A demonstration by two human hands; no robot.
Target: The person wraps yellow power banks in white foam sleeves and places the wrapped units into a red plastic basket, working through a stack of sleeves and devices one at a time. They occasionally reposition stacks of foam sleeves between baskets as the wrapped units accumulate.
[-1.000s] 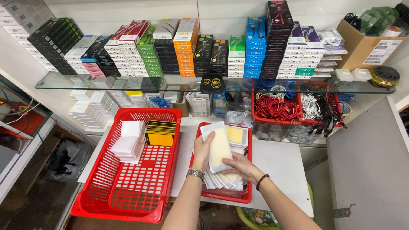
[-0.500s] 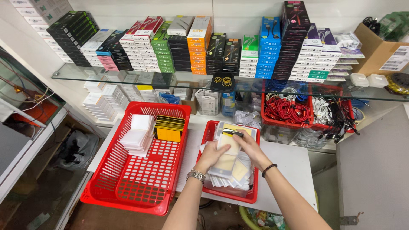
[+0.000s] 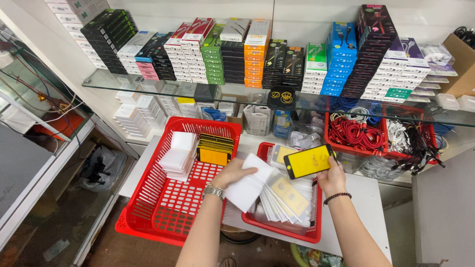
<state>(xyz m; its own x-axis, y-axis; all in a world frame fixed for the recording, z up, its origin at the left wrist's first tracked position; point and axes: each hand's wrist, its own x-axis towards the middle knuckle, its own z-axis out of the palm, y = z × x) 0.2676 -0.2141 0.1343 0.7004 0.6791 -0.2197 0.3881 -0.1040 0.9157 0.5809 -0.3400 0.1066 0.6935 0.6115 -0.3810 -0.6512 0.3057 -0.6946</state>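
My right hand holds up a flat yellow card with a black border above the small red basket. A white paper sleeve is gripped by my left hand, which wears a metal watch, over the gap between the two baskets. The small basket holds a fanned stack of white sleeves and clear-wrapped yellow cards. The large red basket to the left contains a pile of white sleeves and a stack of yellow-and-black cards.
A glass shelf carries rows of coloured boxed cables. Below it stands a red basket of red and white cables, plus small boxes. The white counter ends at right; a glass cabinet stands left.
Both hands were pressed on the stack in the small basket. They have since parted: the right lifted a yellow card up, the left drew a white sleeve leftward.
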